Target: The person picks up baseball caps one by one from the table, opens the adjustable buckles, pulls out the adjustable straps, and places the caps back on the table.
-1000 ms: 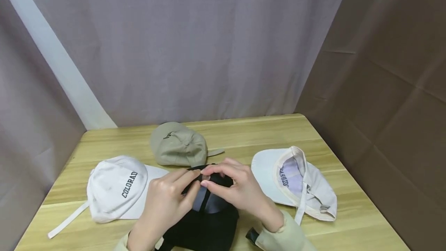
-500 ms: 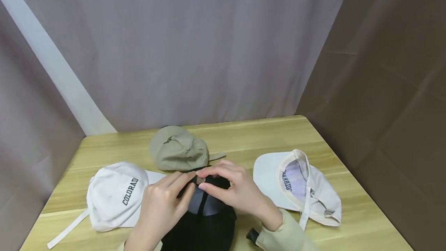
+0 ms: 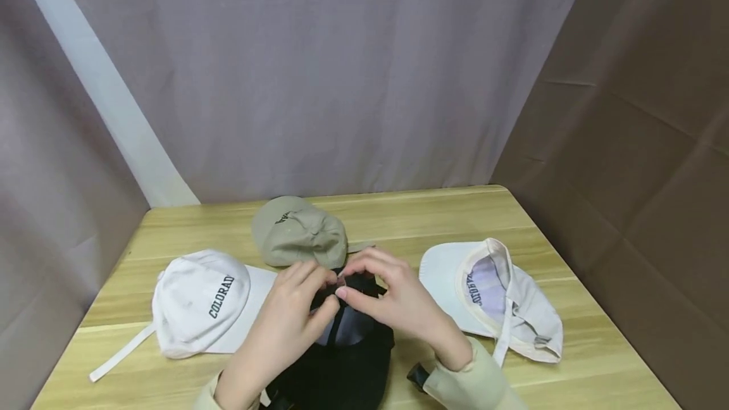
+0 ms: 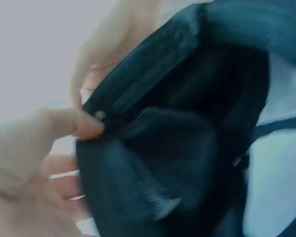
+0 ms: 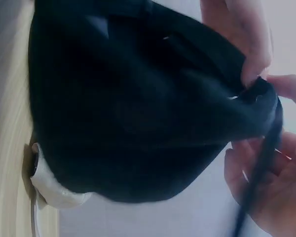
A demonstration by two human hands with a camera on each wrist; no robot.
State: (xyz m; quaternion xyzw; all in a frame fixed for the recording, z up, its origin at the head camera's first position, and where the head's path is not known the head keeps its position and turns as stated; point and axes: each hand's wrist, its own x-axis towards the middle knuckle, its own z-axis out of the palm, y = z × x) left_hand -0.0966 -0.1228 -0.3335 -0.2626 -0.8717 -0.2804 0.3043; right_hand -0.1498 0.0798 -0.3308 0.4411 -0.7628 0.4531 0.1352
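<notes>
A black cap point(image 3: 342, 375) is held up near the table's front, its open underside toward me. My left hand point(image 3: 293, 309) pinches the cap's rear band; in the left wrist view its thumb point(image 4: 84, 123) presses the band beside a tiny metal bit. My right hand point(image 3: 398, 296) pinches the same edge, fingertips almost meeting the left ones. Something small and brownish shows between them in the head view. A thin black strap point(image 5: 259, 177) hangs from the band in the right wrist view. The fingers partly hide the fastening; both wrist views are blurred.
A white cap point(image 3: 196, 305) with dark lettering lies at left, its strap loose. Behind the hands lies a beige cap point(image 3: 302, 233). At right a pale cap point(image 3: 490, 299) lies with its inside showing. All are on the wooden table point(image 3: 575, 372), with curtains around.
Both hands still hold the black cap's band. The left fingers have lifted and shifted at the band, and a dark strap piece now shows by the right fingers. The head view shifted slightly.
</notes>
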